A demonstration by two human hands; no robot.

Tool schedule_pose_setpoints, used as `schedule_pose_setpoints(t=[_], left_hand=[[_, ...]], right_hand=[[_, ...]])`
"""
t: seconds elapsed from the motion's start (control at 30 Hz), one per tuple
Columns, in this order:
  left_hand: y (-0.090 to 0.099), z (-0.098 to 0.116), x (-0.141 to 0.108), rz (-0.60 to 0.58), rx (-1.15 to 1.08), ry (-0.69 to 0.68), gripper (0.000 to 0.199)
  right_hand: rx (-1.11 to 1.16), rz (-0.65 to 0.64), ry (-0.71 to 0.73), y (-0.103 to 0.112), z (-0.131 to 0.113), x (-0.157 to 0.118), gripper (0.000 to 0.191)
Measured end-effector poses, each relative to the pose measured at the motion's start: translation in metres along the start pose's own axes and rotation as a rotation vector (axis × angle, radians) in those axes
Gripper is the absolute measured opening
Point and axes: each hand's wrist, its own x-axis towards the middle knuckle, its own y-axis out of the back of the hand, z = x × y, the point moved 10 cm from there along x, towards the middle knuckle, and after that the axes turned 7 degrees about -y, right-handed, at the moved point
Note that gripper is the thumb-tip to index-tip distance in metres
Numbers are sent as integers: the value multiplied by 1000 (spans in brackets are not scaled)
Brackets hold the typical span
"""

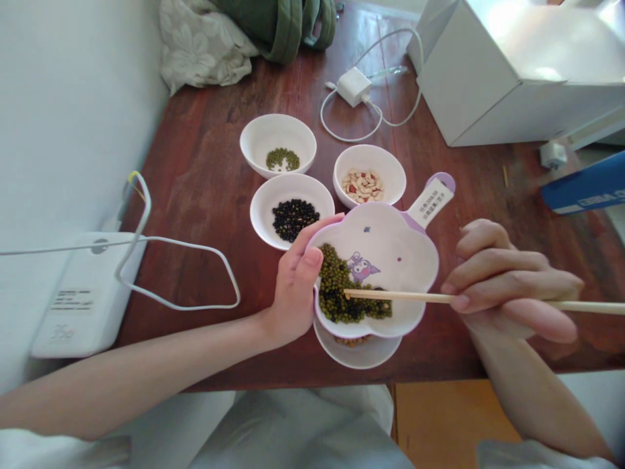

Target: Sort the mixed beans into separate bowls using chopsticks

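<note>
My left hand [297, 280] grips the left rim of a flower-shaped white bowl [410, 260] with a purple edge and a labelled handle. Green beans [336, 280] mixed with some dark ones lie in its lower left part. My right hand [508, 280] is closed around chopsticks [415, 296], their tips among the beans. The flower-shaped bowl is held over a small white bowl [361, 358], which hides most of the brown contents there. Just beyond stand a bowl of black beans [295, 220], a bowl with a few green beans [282, 159] and a bowl of pale peanut pieces [364, 186].
A white charger [353, 86] with a looped cable lies farther back. A large white box [488, 71] and a blue box [586, 182] stand on the right. On the left are a white power strip [85, 299] and its cord; a green bag [263, 26] sits at the back.
</note>
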Motion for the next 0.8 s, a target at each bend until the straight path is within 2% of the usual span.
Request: schedule_pose_setpoints(t=[0.1,0.27,0.53,0.7,0.8], left_hand=[[0,1,0,-2,20,-3,49],[1,-2,-1,17,-7,23,45],[0,-2,-1,11,-7,10,47],[0,0,-1,0,-11,-25,52],[-1,-1,-1,1,-26,-20,52]], right_hand=[[9,-3,-4,4,2,0,56],[10,-130,36,-2,-1,-1,54],[56,-55,84,-7,-4,3,58],[90,-47,52,-12,-7,6,59],[-83,-166,-82,-16,-2,10,58]])
